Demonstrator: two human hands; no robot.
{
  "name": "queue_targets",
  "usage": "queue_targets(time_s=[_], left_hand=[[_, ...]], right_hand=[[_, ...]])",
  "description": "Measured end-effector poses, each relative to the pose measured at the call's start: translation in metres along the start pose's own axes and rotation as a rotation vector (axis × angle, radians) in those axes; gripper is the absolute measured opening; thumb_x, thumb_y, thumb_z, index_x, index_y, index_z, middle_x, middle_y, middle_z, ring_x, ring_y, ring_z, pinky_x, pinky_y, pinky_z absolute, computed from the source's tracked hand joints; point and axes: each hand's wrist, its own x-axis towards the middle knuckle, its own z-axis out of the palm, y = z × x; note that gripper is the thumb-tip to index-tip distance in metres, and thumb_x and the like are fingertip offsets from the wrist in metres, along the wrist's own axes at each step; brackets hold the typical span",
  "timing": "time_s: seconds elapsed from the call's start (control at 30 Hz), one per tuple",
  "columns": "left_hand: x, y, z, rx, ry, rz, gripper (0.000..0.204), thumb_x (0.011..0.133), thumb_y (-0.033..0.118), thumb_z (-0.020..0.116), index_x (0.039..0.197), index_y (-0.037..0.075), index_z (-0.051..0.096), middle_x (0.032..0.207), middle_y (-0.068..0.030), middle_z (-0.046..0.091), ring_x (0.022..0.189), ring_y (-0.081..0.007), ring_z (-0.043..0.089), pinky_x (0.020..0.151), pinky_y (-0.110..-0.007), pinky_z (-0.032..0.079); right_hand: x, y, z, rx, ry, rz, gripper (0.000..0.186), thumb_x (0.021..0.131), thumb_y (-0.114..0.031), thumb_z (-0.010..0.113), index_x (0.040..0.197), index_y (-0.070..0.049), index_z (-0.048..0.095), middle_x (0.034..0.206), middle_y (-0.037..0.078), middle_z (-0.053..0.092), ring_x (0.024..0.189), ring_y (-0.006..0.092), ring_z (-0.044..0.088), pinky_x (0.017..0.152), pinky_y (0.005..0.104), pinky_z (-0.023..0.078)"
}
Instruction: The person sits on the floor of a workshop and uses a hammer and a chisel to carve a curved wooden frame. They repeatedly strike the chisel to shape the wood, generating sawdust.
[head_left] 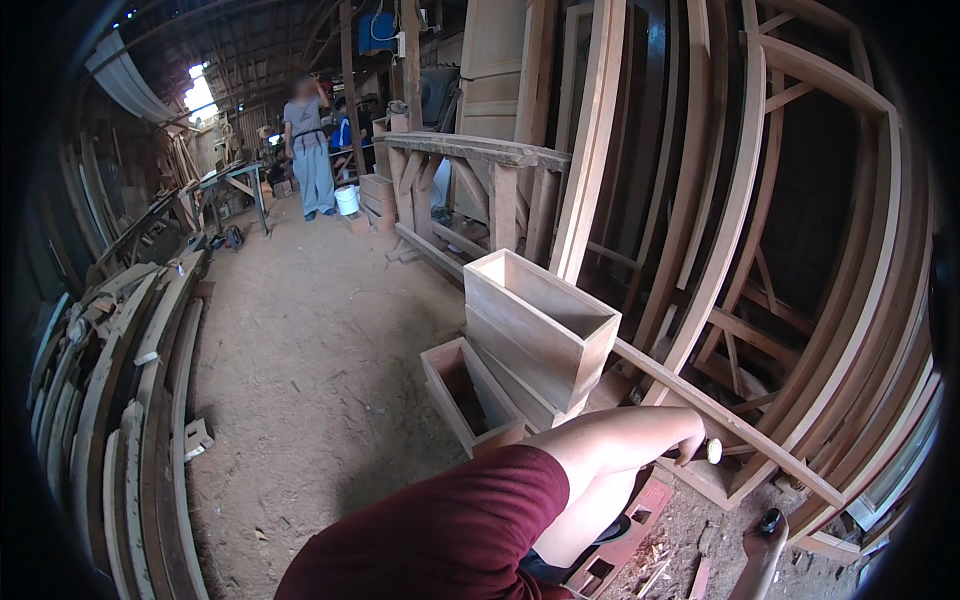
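Observation:
My left arm, in a maroon sleeve, reaches across to the lower right. My left hand (687, 436) bends down at the wrist, its fingers closed, beside a pale round-ended piece that looks like a wooden tool handle (713, 450). Whatever else those fingers hold is hidden. Lower down, my right hand (765, 537) is closed around a black, round-ended handle (770, 519); the rest of that tool cannot be seen. Both hands are close to the lower corner of a wooden frame (740, 425), with a long rail slanting past them.
Open wooden boxes (540, 320) stand stacked left of the frame. Red hollow bricks (645, 505) lie by my leg. Several tall frames (745, 180) lean at right. Boards (120, 400) are piled at left. A person (308, 150) stands far off near a white bucket (347, 200).

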Motion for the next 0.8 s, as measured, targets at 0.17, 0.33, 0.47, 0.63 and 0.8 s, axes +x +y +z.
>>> queue_targets(time_s=[0.17,0.33,0.47,0.63,0.8], left_hand=[[0.000,-0.003,0.002,-0.051,-0.033,0.023,0.045,0.071,0.021,0.081,0.113,0.013,0.069,0.108,-0.0132,0.069,0.089,-0.0297,0.069,0.073,-0.040,0.056],[0.007,-0.008,0.002,-0.057,-0.036,0.007,0.046,0.072,0.022,0.081,0.115,0.013,0.068,0.111,-0.0131,0.068,0.091,-0.0295,0.069,0.073,-0.040,0.056],[0.014,-0.015,0.002,-0.081,-0.043,-0.012,0.047,0.072,0.022,0.081,0.116,0.014,0.068,0.114,-0.0131,0.067,0.092,-0.0293,0.069,0.074,-0.040,0.056],[0.028,-0.023,0.000,-0.108,-0.058,-0.028,0.048,0.073,0.023,0.081,0.118,0.014,0.067,0.118,-0.0130,0.066,0.094,-0.0291,0.068,0.075,-0.039,0.056],[0.053,-0.027,-0.002,-0.223,-0.093,0.032,0.049,0.078,0.025,0.078,0.123,0.013,0.064,0.123,-0.0115,0.063,0.096,-0.0297,0.068,0.078,-0.037,0.058]], right_hand=[[-0.011,0.002,0.010,-0.013,-0.002,0.024,0.009,0.090,-0.019,0.061,0.088,-0.011,0.055,0.073,0.000,0.061,0.067,0.0130,0.062,0.062,0.0273,0.053],[-0.004,-0.001,0.004,-0.020,-0.038,0.008,0.009,0.087,-0.017,0.063,0.086,-0.011,0.057,0.076,0.000,0.061,0.071,0.0125,0.062,0.064,0.0257,0.052],[0.002,-0.001,-0.005,0.012,-0.046,-0.018,0.010,0.087,-0.016,0.064,0.090,-0.009,0.057,0.080,0.000,0.062,0.071,0.0122,0.060,0.064,0.0239,0.052],[0.009,-0.015,-0.014,0.047,-0.127,0.048,0.014,0.085,-0.012,0.068,0.086,-0.007,0.056,0.075,0.003,0.060,0.068,0.0134,0.060,0.062,0.0232,0.054],[-0.048,-0.015,0.025,0.090,-0.030,0.045,0.014,0.086,-0.011,0.067,0.082,-0.007,0.054,0.069,0.004,0.058,0.064,0.0143,0.059,0.058,0.0244,0.055]])
